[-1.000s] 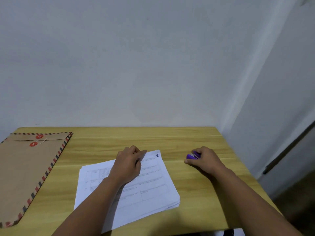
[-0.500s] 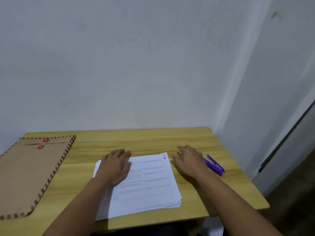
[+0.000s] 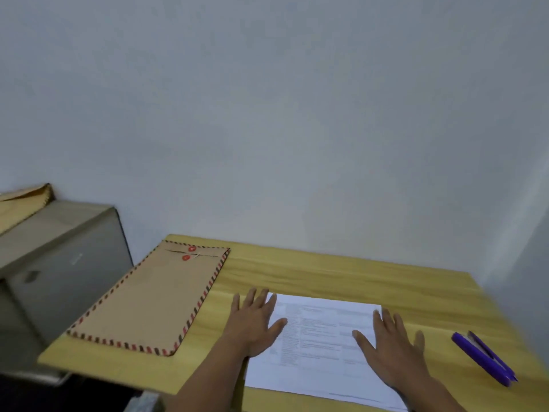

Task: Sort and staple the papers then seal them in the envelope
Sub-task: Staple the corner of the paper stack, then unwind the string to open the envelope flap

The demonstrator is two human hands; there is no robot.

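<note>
**Both hands flat on the papers**

A stack of white printed papers (image 3: pixel 322 340) lies on the wooden desk (image 3: pixel 326 275), near its front edge. It serves here as the landmark for everything else.

The left hand (image 3: pixel 255 321) rests palm down on the left edge of the papers, fingers straight and spread, partly on the sheets and partly on the wood beside them. It grasps nothing. The right hand (image 3: pixel 390 349) lies palm down on the right side of the papers, fingers likewise straight and fanned out, thumb pointing toward the middle of the top sheet. It too holds nothing. The middle of the top sheet shows bare between the two hands.

To the left of the papers, apart from them, a brown envelope (image 3: pixel 151 298) with a red and dark striped border lies flat on the desk, its two red button fasteners at the far end; its near corner reaches the desk's left front edge.

To the right of the papers, apart from the right hand, a purple stapler (image 3: pixel 482 358) lies on the desk near its right edge.

Farther left, beyond the envelope and off the desk, stands a grey cabinet (image 3: pixel 59 263).
</note>
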